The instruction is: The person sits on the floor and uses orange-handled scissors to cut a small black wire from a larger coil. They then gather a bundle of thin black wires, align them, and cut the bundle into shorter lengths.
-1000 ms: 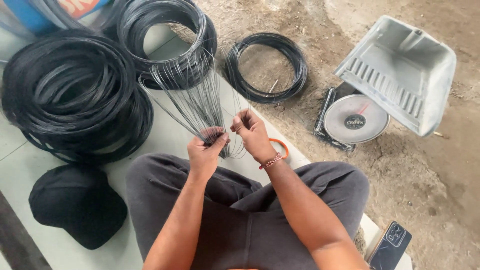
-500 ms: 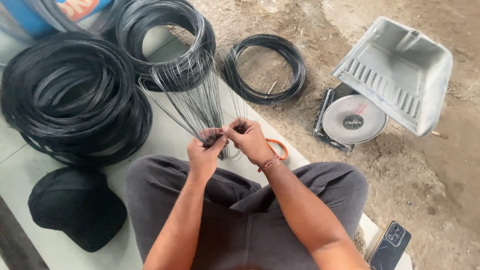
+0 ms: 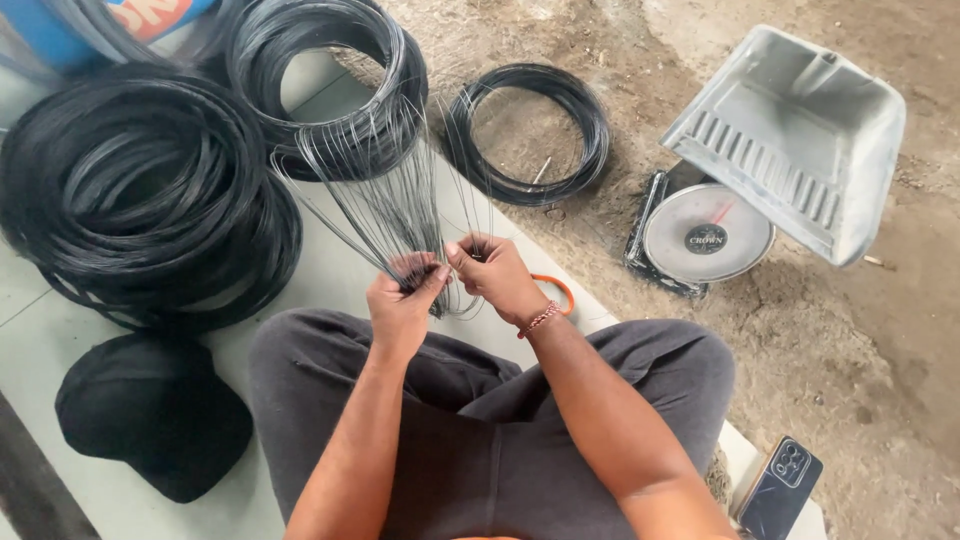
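Observation:
My left hand (image 3: 402, 298) grips the gathered lower end of a bunch of thin dark wire strands (image 3: 385, 190). The strands fan upward to a wire coil (image 3: 322, 80) on the floor ahead. My right hand (image 3: 495, 275) pinches the strands right beside the left hand, fingertips touching the bundle. Both hands are over my knees, in dark grey trousers. An orange ring-shaped object (image 3: 556, 290) lies partly hidden behind my right wrist.
A big stack of black wire coils (image 3: 130, 200) lies at left, a smaller coil (image 3: 530, 130) on the dirt ahead. A weighing scale with a round dial (image 3: 706, 238) and grey pan (image 3: 790, 130) sits right. A black cap (image 3: 150, 410) lies lower left, a phone (image 3: 780, 485) lower right.
My right hand has moved left to meet the left hand at the bundle. The strands stay fanned; the left hand holds nearly still.

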